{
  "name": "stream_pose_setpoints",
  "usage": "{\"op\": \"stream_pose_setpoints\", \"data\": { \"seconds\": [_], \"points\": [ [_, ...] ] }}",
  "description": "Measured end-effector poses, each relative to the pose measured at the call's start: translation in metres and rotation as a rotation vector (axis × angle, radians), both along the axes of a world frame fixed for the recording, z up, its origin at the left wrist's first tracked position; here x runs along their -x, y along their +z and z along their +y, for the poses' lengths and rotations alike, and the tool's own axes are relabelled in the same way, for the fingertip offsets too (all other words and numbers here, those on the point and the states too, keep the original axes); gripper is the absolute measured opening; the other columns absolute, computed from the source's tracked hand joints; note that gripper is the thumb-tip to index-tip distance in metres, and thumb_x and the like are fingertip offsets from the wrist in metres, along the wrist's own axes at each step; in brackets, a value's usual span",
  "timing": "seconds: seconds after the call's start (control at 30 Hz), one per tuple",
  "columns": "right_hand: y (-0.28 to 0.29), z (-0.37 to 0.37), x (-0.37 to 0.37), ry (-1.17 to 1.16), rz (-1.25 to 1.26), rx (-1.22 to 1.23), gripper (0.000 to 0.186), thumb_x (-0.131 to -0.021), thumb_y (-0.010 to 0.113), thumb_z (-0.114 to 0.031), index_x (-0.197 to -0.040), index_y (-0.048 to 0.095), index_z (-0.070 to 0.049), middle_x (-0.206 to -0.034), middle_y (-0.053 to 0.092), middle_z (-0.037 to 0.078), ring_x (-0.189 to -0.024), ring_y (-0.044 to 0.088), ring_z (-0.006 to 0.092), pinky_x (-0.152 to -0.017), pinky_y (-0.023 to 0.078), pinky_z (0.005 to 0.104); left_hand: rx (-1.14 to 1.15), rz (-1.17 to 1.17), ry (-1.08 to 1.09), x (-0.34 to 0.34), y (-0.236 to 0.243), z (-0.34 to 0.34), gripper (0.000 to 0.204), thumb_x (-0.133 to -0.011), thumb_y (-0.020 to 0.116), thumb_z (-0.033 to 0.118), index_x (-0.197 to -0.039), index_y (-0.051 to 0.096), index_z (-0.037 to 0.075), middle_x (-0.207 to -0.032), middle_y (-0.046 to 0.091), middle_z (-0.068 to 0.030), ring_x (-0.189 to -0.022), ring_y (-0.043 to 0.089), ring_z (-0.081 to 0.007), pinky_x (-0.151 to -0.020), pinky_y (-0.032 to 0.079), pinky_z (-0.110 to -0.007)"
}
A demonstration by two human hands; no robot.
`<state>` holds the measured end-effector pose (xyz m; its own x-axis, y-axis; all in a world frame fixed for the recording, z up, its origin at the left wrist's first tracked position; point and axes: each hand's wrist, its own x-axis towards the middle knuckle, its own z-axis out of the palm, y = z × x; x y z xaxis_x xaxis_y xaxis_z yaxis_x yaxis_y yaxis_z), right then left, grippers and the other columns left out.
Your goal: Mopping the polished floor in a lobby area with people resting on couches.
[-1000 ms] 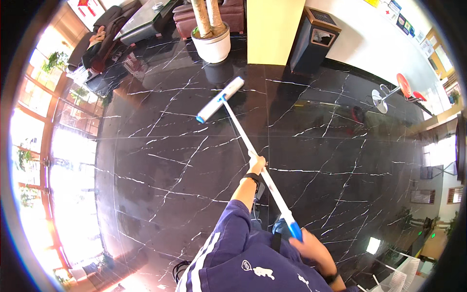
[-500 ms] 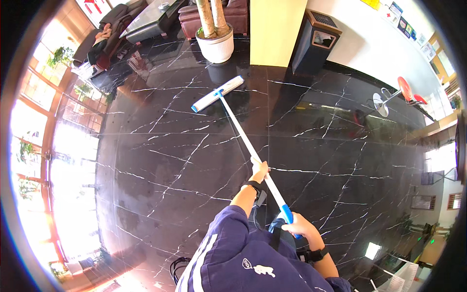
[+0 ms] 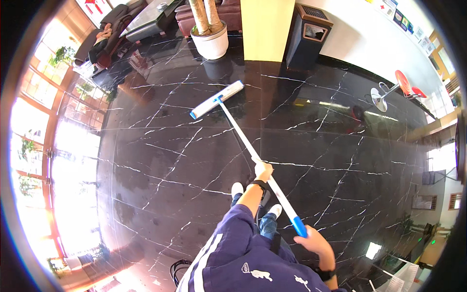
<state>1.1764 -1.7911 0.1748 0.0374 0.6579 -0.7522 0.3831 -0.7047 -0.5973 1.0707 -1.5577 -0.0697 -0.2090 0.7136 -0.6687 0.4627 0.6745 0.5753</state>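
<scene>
A flat mop (image 3: 216, 100) with a white head, blue fittings and a long white pole lies angled on the black, white-veined floor (image 3: 160, 151). My left hand (image 3: 262, 169) is closed round the middle of the pole, a dark band on its wrist. My right hand (image 3: 311, 239) grips the pole's blue end (image 3: 298, 225), lower right near my body. My feet in white shoes (image 3: 275, 210) show between my arms, the left one (image 3: 237, 189) farther forward.
Ahead stand a white planter (image 3: 210, 44), yellow column (image 3: 265, 31) and dark bin (image 3: 306, 39). Red stools (image 3: 403, 82) line the white counter at right. Sofas (image 3: 90, 48) and a low table (image 3: 146, 27) fill the upper left. Bright glazed doors (image 3: 31, 146) run along the left.
My feet have come into view, stepping forward. The mop head sits slightly lower than half a second ago, and my right hand has moved rightward and down with the handle end.
</scene>
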Motion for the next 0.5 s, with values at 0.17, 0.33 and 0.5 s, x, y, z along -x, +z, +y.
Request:
{"op": "stream_pose_setpoints", "data": {
  "seconds": [0.17,0.33,0.5],
  "points": [
    [0.086,-0.092,-0.057,0.114,-0.283,0.218,0.033,-0.061,0.06,-0.025,-0.078,0.045,-0.001,-0.061,0.052,0.014,-0.055,0.053,0.0216,-0.053,0.041,0.0317,0.206,-0.11,-0.03,-0.057,0.028,-0.059,0.076,-0.067,0.049,0.007,-0.121,-0.005,-0.001,-0.086,0.052,-0.0188,-0.07,0.056,-0.0263,-0.056,0.047,-0.033],
    [0.154,-0.143,-0.082,-0.043,-0.38,0.185,0.032,-0.054,0.064,-0.017,-0.079,0.05,-0.002,-0.056,0.05,0.01,-0.052,0.052,0.0184,-0.05,0.039,0.0296,0.203,-0.216,0.109,-0.105,0.061,-0.134,0.065,-0.067,0.047,0.01,-0.119,0.011,-0.003,-0.072,0.055,-0.0152,-0.058,0.055,-0.021,-0.048,0.045,-0.031],
    [0.119,-0.169,-0.101,-0.052,-0.323,0.168,0.035,-0.053,0.065,-0.018,-0.081,0.052,-0.002,-0.059,0.051,0.008,-0.053,0.049,0.0169,-0.054,0.04,0.0275,0.187,-0.524,0.147,-0.102,0.007,-0.148,0.027,-0.065,0.046,0.011,-0.087,0.043,-0.004,-0.066,0.053,-0.0093,-0.052,0.051,-0.0177,-0.045,0.041,-0.029]
  ]
}}
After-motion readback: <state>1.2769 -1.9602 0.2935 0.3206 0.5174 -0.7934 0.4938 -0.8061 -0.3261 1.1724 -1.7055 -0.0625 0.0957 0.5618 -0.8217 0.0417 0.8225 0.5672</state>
